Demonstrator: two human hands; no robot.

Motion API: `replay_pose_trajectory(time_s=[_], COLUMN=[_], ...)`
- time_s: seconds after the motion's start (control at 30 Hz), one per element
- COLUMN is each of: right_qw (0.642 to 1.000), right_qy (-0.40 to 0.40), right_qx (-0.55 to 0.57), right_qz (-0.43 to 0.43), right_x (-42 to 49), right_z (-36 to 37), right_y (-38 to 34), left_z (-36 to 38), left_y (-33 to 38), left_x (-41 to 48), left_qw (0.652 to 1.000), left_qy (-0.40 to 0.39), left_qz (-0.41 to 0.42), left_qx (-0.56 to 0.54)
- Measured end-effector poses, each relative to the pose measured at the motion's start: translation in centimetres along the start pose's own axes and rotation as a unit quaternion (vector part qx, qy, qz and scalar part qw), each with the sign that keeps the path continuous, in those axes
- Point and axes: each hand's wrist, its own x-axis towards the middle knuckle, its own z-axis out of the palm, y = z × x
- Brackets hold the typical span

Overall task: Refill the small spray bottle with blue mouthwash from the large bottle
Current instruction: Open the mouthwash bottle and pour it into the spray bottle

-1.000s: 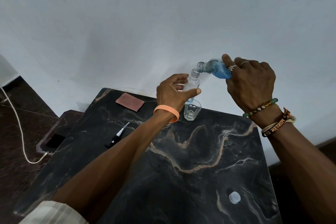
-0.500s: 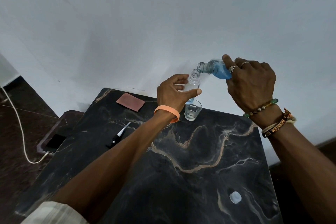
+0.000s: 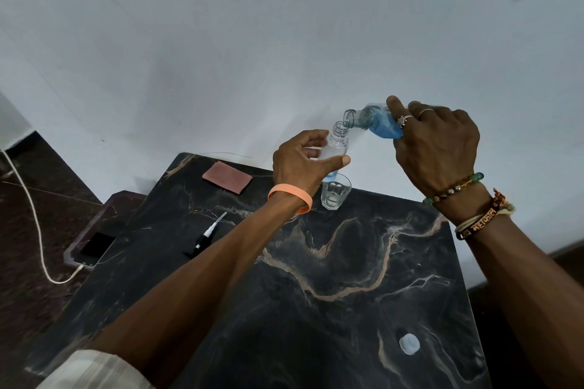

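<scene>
Small spray bottle (image 3: 337, 145) under large bottle (image 3: 376, 125), two bottles above the table (image 3: 347, 294).
Your left hand (image 3: 303, 164) pinches the small one; your right hand (image 3: 439, 142) grips the large one, tilted, its mouth just above. One glass (image 3: 335, 196), one spray head (image 3: 205, 235), one cap (image 3: 409, 343) sit below.

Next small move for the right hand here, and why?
Probably tilt the large bottle a little further with the right hand: its mouth already sits over the small spray bottle in the left hand, but the blue mouthwash pools short of the neck.
</scene>
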Motion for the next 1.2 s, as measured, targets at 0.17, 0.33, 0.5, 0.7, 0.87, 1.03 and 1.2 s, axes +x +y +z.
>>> replay_pose_trajectory(time_s=[0.17,0.33,0.5,0.7,0.87,1.03,1.2], right_qw=[1.0,1.0,1.0,1.0,1.0,1.0,1.0], right_qy=[0.003,0.011,0.022,0.027,0.02,0.014,0.008], right_qx=[-0.003,-0.002,0.0,0.002,0.005,0.005,0.001], right_qz=[-0.002,-0.003,-0.006,-0.006,-0.006,-0.004,-0.005], right_x=[0.08,0.19,0.19,0.22,0.17,0.25,0.19], right_z=[0.17,0.2,0.22,0.22,0.32,0.29,0.21], right_y=[-0.08,-0.07,0.03,0.24,0.18,0.23,0.19], left_z=[-0.02,-0.02,0.03,0.13,0.24,0.15,0.22], left_y=[-0.08,-0.07,-0.05,-0.01,-0.09,-0.01,-0.08], left_x=[0.16,0.21,0.25,0.32,0.31,0.39,0.34], left_qw=[1.0,1.0,1.0,1.0,1.0,1.0,1.0], left_qy=[0.0,-0.002,-0.006,-0.005,-0.003,-0.006,-0.005], left_qz=[0.001,0.002,0.003,0.003,0.001,0.001,0.001], left_qx=[0.001,0.009,0.009,0.001,0.001,0.003,0.003])
